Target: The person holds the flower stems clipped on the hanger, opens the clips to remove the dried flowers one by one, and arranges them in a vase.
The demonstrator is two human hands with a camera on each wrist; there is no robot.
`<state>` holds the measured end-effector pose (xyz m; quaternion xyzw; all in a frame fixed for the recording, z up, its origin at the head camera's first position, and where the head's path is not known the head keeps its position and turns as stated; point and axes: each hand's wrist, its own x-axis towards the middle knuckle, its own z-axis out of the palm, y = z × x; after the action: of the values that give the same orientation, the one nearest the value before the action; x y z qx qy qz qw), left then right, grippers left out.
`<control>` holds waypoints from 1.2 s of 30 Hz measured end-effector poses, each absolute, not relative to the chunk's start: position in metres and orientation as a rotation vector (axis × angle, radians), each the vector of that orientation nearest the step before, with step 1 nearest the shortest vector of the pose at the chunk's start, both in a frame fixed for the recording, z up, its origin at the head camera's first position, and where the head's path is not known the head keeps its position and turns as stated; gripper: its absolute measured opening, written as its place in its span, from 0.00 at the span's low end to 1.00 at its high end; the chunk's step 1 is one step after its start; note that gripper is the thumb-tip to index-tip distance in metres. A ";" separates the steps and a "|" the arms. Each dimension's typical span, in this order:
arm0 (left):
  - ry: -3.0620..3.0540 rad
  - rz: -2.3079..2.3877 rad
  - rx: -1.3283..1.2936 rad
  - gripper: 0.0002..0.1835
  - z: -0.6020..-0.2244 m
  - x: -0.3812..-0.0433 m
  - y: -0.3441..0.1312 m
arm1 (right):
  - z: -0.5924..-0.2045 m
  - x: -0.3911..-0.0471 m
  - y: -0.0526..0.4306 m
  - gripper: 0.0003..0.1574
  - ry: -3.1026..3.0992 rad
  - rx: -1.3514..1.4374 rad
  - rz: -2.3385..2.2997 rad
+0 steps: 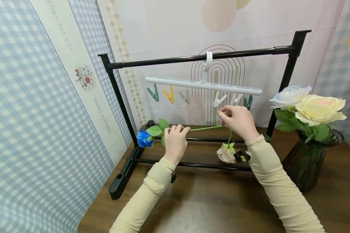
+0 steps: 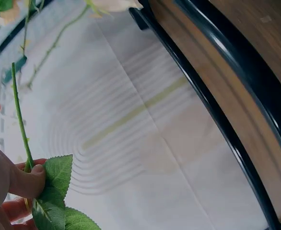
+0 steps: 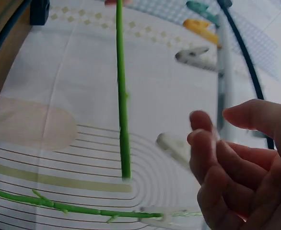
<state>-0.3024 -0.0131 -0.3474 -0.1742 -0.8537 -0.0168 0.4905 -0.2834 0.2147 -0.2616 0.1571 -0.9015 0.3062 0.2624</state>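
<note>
In the head view my left hand [image 1: 175, 140] pinches the stem of a blue rose [image 1: 145, 138] just behind its leaves. The rose lies nearly level, bloom to the left. Its stem [image 3: 122, 96] ends short of my right hand [image 3: 236, 172], whose fingers are loosely bent with nothing between them. Above hangs a white hanger [image 1: 202, 85] with several clips, including a white clip [image 1: 218, 99] near my right fingers. A pale pink rose [image 1: 227, 153] hangs head down at the right; its stem [image 3: 78, 209] runs up to a clip. Green leaves [image 2: 54, 191] spread beside my left thumb.
A black rack [image 1: 178, 60] carries the hanger on its top bar, and two lower bars cross behind and below my hands. At the right, a dark glass vase [image 1: 304, 161] holds white and cream roses. The rack stands on a brown wooden table [image 1: 204, 200].
</note>
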 end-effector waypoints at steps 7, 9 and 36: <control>-2.050 -0.007 -0.496 0.22 -0.359 -0.292 0.005 | -0.287 -0.262 0.200 0.11 -2.154 0.680 0.592; -2.047 0.005 -0.520 0.22 -0.362 -0.288 0.010 | -0.296 -0.259 0.197 0.13 -2.117 0.735 0.519; -1.964 -0.002 -0.643 0.17 -0.393 -0.251 0.039 | -0.388 -0.219 0.217 0.23 -2.023 0.723 0.071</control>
<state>-0.2505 0.0385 -0.3926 -0.2674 -0.8163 -0.0006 0.5120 -0.2194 0.2165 -0.3883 0.2958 -0.8278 0.0289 0.4759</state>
